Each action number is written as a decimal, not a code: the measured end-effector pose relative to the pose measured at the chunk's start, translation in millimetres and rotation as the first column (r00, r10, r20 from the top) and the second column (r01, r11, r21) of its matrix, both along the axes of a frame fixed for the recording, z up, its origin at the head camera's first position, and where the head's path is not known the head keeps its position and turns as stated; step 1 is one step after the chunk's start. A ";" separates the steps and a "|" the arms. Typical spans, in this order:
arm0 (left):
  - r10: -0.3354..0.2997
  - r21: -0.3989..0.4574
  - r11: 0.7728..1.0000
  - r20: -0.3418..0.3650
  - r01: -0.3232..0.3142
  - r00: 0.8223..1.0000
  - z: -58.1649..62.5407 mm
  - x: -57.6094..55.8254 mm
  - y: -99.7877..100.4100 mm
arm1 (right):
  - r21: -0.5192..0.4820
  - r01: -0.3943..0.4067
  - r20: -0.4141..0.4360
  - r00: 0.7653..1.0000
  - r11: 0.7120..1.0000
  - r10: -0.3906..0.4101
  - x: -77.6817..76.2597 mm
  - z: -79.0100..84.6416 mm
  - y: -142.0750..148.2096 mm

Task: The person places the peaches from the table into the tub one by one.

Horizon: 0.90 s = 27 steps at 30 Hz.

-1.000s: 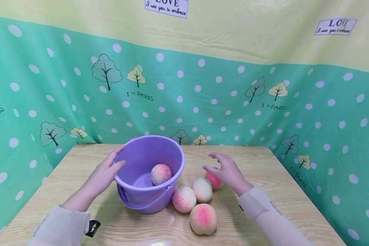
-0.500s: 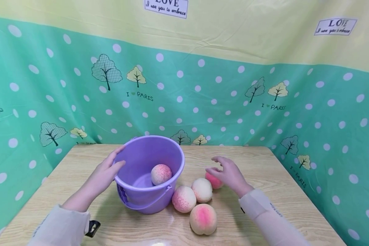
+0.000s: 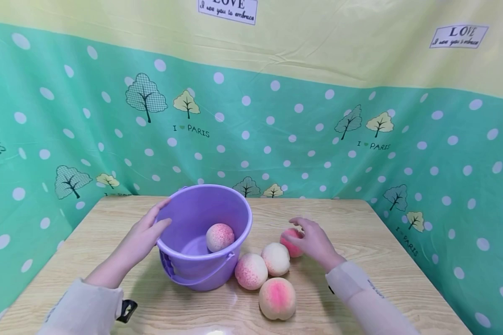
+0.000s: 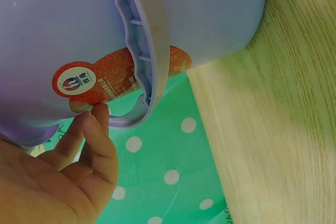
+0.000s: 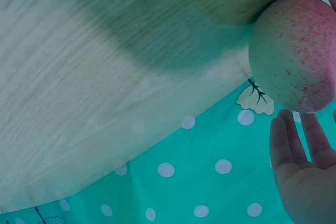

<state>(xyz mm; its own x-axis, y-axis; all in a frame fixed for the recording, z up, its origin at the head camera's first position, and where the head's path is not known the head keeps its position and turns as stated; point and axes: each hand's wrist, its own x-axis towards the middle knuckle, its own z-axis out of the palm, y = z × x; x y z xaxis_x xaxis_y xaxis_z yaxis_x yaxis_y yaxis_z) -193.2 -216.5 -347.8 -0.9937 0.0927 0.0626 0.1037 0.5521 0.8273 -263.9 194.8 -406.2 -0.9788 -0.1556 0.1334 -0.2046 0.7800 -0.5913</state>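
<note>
A purple bucket (image 3: 201, 265) stands tilted-looking at the left of the table, with a speckled peach (image 3: 220, 237) inside. My left hand (image 3: 144, 235) holds its left rim, thumb over the inner side; in the left wrist view the curled fingers (image 4: 102, 140) touch the outer wall beside a red sticker (image 4: 94, 80). My right hand (image 3: 316, 242) is around the far pink peach (image 3: 292, 242), thumb in front of it. In the right wrist view the fairly straight fingers (image 5: 282, 145) reach up to that peach's edge. It still rests on the table.
To the bucket's right lie a pink-speckled peach (image 3: 251, 271), a pale peach (image 3: 275, 258) and a peach with a pink stripe (image 3: 278, 298). The bucket's handle (image 3: 205, 277) hangs down in front. A green dotted cloth (image 3: 272, 139) hangs behind the wooden table (image 3: 331, 298).
My right hand has come down and slightly right onto the far pink peach, its thumb now in front of it. The left hand, bucket and peaches have stayed in place.
</note>
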 end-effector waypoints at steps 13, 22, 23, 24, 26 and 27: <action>0.000 0.005 1.000 0.007 0.000 1.000 -2.1 -0.4 0.5 | 0.029 0.035 0.004 0.999 0.999 -0.035 -2.1 -9.3 4.2; -0.002 0.013 1.000 0.007 0.002 1.000 -1.1 0.0 0.9 | 0.013 0.036 0.004 0.999 0.999 -0.036 -3.3 -13.9 6.1; -0.002 0.014 1.000 0.008 0.002 1.000 -1.2 0.0 0.9 | 0.013 0.038 0.009 0.999 0.999 -0.038 -3.5 -14.3 5.9; -0.001 0.014 1.000 0.008 0.001 1.000 -1.1 -0.1 1.0 | 0.013 0.040 0.012 0.999 0.999 -0.040 -3.5 -14.5 5.7; -0.002 0.016 1.000 0.008 0.002 1.000 -1.1 0.0 1.1 | 0.016 0.042 0.013 0.999 0.999 -0.043 -3.9 -15.6 5.7; -0.003 0.017 1.000 0.008 0.003 1.000 -1.1 -0.1 1.1 | 0.017 0.042 0.012 0.999 0.999 -0.042 -4.1 -16.1 5.7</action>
